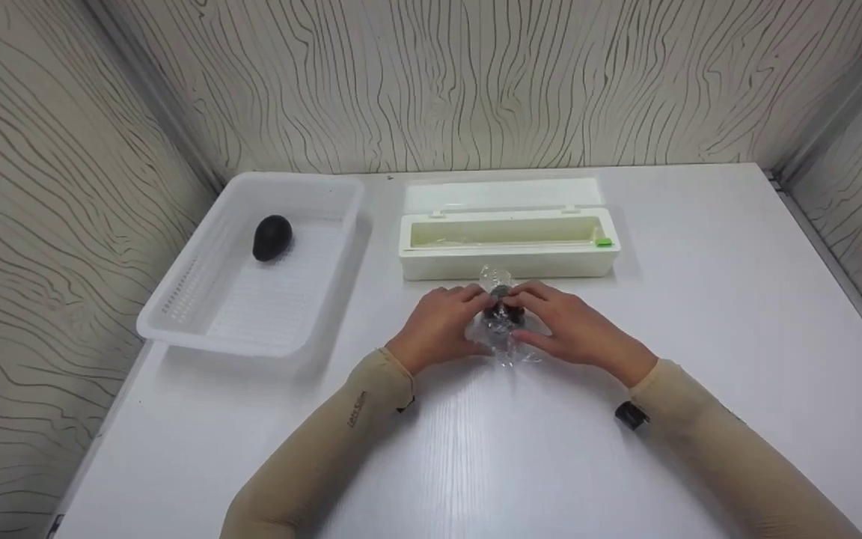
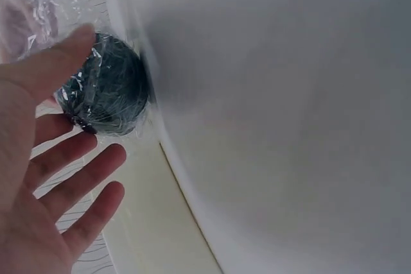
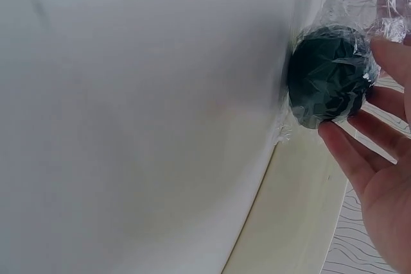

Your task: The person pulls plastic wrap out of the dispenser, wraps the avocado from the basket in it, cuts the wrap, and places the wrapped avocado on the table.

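Between my two hands, a dark green avocado (image 1: 503, 313) wrapped in clear cling film (image 1: 492, 277) stands close over the white table. My left hand (image 1: 442, 322) holds it from the left, thumb on the film and fingertips at its side, the outer fingers spread. From the right, my right hand (image 1: 573, 329) holds the same avocado between thumb and fingers. The left wrist view shows the wrinkled film tight over the avocado (image 2: 115, 88), with loose film bunched beyond the thumb. Film also covers the avocado (image 3: 327, 75) in the right wrist view.
Just beyond my hands lies a long cling film dispenser box (image 1: 509, 266), its lid (image 1: 502, 195) flipped back and a green slider (image 1: 603, 242) at its right end. A white plastic basket (image 1: 221, 343) on the left holds another dark avocado (image 1: 272, 238). Patterned walls enclose the table.
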A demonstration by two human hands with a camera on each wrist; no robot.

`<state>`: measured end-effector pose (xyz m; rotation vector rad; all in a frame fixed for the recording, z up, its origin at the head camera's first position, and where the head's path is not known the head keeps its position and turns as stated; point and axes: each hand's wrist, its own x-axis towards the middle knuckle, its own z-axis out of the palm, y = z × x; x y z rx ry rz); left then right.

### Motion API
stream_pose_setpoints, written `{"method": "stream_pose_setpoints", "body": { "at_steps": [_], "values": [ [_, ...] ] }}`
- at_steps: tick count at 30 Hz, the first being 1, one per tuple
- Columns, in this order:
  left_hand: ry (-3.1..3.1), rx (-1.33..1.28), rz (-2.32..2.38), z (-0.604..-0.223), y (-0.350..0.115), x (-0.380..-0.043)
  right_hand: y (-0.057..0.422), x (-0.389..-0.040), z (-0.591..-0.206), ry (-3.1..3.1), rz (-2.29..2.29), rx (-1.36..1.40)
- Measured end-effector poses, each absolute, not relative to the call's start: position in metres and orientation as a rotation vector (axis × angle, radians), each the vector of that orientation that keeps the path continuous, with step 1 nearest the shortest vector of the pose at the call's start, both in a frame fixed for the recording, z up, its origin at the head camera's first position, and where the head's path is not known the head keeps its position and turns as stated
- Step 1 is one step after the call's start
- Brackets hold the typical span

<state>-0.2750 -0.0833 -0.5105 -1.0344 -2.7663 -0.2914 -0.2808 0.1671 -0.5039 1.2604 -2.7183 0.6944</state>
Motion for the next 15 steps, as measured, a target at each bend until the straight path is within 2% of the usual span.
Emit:
{"method": "stream_pose_setpoints", "body": {
  "at_steps": [9,15],
  "values": [
    [-2.721,-0.964,-0.221,-0.5116,-0.077,-0.2761,0.1758,-0.2847,-0.5029,-2.752,0.8,1.348],
    [-2.736,-0.93,-0.26,-0.5114,-0.0789,-0.2754,0.1666,-0.2797,-0.5,-2.803,0.8,1.26]
  ]
}}
